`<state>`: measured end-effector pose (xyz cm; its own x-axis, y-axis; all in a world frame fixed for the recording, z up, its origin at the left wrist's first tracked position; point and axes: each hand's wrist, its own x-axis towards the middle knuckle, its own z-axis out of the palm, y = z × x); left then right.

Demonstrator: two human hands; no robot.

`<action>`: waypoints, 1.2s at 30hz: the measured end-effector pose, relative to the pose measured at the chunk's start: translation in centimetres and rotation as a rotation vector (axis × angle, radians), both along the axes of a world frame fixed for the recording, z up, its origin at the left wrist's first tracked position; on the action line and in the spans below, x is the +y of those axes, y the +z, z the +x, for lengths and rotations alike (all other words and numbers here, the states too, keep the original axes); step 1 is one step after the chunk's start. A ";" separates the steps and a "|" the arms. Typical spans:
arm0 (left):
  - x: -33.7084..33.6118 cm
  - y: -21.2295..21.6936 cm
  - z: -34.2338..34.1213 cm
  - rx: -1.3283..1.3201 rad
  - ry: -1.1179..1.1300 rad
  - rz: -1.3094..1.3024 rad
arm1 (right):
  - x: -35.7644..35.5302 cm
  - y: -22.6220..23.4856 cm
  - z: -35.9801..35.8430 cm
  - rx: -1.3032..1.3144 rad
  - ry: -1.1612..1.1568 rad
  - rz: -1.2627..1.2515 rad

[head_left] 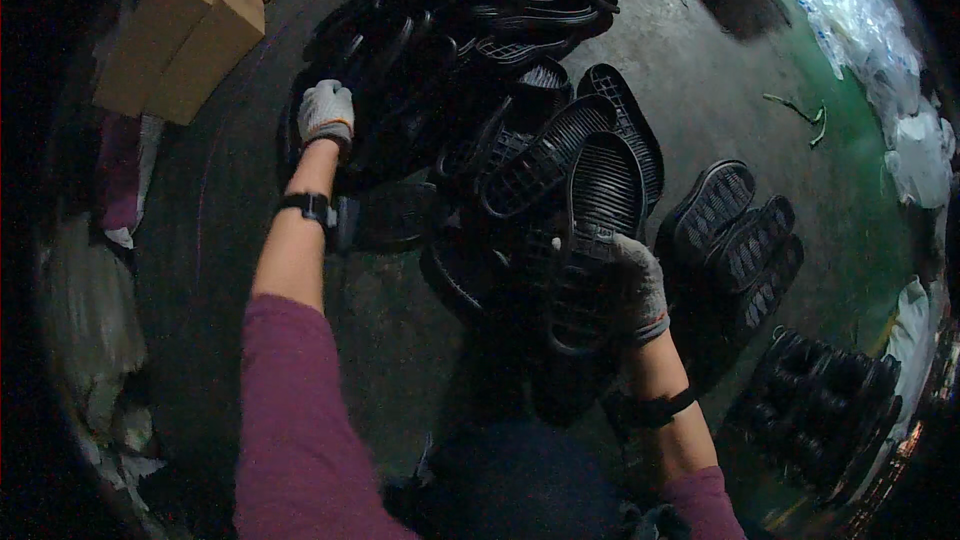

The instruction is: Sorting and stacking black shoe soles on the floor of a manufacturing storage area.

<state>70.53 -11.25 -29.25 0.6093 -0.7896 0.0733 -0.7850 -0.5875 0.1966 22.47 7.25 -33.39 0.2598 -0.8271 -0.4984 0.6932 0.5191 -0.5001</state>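
Clearly, the largest thing on the dark, smooth floor (pixel 380 310) is a heap of black shoe soles (pixel 440 70), which look like rubber, with rounded ends and raised rims. On the near right side of the heap, the right hand (pixel 642 285), in a pale knitted glove, is gripping one long sole (pixel 605 205) by its side edge, and a fingertip shows at the opposite edge. This sole is raised, with narrow cross ribs in its upper part and a grid of square hollows in its lower part. Other soles of ribbed and gridded kind overlap behind it, but I cannot tell if they are also held. At the left edge of the heap is the left hand (pixel 327 110), in a similar glove; its fingers look curled, yet I cannot tell whether they grip a sole. To the right of the heap lie three soles (pixel 735 230) in an overlapping row, with a patterned, bumpy surface. Nearer than the heap, far to its right, there is a lumpy black bundle (pixel 820 405). A plain brown cardboard box (pixel 185 35) with straight edges stands left of the heap, and wrinkled, translucent plastic (pixel 860 30) lies well to its right.
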 end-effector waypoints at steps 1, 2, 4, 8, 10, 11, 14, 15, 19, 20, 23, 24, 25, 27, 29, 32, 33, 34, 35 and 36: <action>-0.8 -0.3 -0.1 0.013 -0.014 0.000 | 0.2 -0.4 -0.8 0.013 -0.014 0.000; -1.5 -0.4 -0.1 -0.022 -0.018 0.098 | 0.4 -0.9 -1.5 0.022 -0.024 -0.002; -2.8 -0.6 -1.1 -0.052 -0.033 0.182 | 0.4 -2.6 -3.1 0.036 -0.041 -0.020; -2.8 -0.4 -1.3 -0.037 -0.069 0.288 | 0.5 -1.0 -2.3 -0.045 -0.006 -0.026; -1.2 1.0 2.8 0.155 -0.058 0.128 | 0.0 4.7 1.2 -0.237 0.099 -0.048; -0.1 1.7 4.2 0.186 -0.073 -0.003 | 0.0 6.7 2.4 -0.325 0.148 -0.050; 1.1 1.0 -4.2 0.370 -0.219 -0.129 | 0.4 3.0 -2.0 -0.259 0.095 -0.040; 1.9 1.2 -5.3 0.441 -0.269 -0.109 | 0.6 1.6 -2.9 -0.216 0.062 -0.026; 4.5 -1.5 -5.8 0.929 -0.468 -0.001 | -0.7 6.6 -0.2 -0.090 0.027 0.095; 3.5 -2.2 -2.4 1.068 -0.465 -0.053 | -0.9 7.2 0.8 -0.102 0.051 0.077; -1.1 -4.1 -1.6 0.115 -0.146 -0.284 | -1.1 7.8 -0.2 -0.011 0.027 0.044; -2.2 -4.9 -0.9 0.173 -0.055 -0.194 | -1.1 7.5 -0.2 0.011 0.025 0.040; -3.0 -4.2 4.8 0.123 -0.072 -0.088 | -0.9 7.8 1.1 -0.040 0.054 0.035; -5.7 -4.4 4.7 0.250 -0.016 0.004 | -0.9 8.1 0.6 -0.080 0.044 0.052; -6.5 -3.9 6.8 0.337 0.000 0.140 | -0.9 7.5 0.3 -0.189 0.077 0.056; -5.8 -3.0 6.0 0.413 -0.173 0.230 | -1.2 7.1 -0.5 -0.313 0.106 0.042; -5.2 -3.5 2.8 0.419 -0.277 0.239 | -1.4 6.8 -1.4 -0.319 0.104 0.017; -4.4 -2.7 1.8 0.422 -0.284 0.240 | -1.6 6.7 -1.7 -0.315 0.097 0.017; -3.5 -1.9 1.4 0.474 -0.276 0.188 | -1.8 6.3 -1.8 -0.348 0.112 0.020; -2.5 -0.7 1.4 0.515 -0.260 0.133 | -1.9 6.1 -1.7 -0.393 0.135 0.021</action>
<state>71.92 -13.77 -29.95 0.3251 -0.9000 -0.2903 -0.7294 -0.4340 0.5288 20.81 5.32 -27.27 0.5391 -0.7631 -0.3563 0.7541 0.6258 -0.1992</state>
